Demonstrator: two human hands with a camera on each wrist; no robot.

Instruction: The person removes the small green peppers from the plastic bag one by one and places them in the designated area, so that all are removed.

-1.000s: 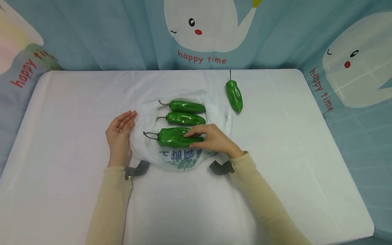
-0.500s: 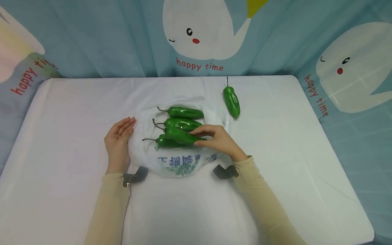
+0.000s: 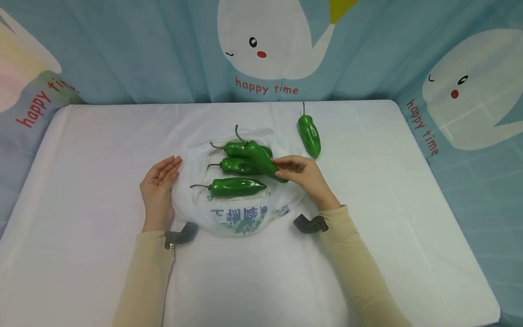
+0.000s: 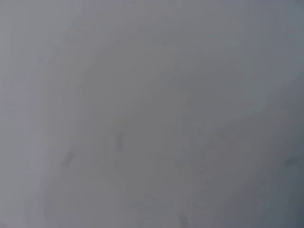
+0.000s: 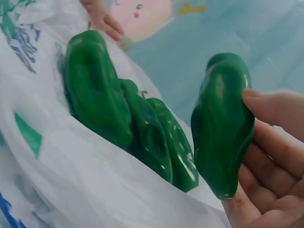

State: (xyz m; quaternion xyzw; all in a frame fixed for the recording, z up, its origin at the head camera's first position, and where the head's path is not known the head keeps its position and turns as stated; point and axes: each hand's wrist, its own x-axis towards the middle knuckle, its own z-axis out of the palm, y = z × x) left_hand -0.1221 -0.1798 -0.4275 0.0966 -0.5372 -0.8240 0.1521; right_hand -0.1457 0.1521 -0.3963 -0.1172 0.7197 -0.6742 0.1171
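My right hand (image 3: 304, 175) pinches a green pepper (image 3: 261, 157) near its tip, thumb on one side and fingers on the other. In the head view this pepper slants across two others; the right wrist view shows the held pepper (image 5: 222, 123) apart from the rest. Beneath and in front of it, three green peppers lie side by side on a white plastic bag (image 3: 241, 227), the nearest pepper (image 3: 237, 187) in full view. At the bag's left edge my left hand (image 3: 159, 186) rests with its fingers extended and holds nothing. The left wrist view is a grey blur.
Another green pepper (image 3: 309, 136) lies beyond the bag, near the back edge of the white-covered table (image 3: 392, 218). A blue curtain (image 3: 163, 50) with printed whales hangs behind and beside the table. Dark camera mounts (image 3: 310, 223) jut inward from both wrists.
My right hand has lifted one pepper off the nearest pair, carried it away and to the right, and turned its stem toward the back. The left hand keeps its place beside the bag.
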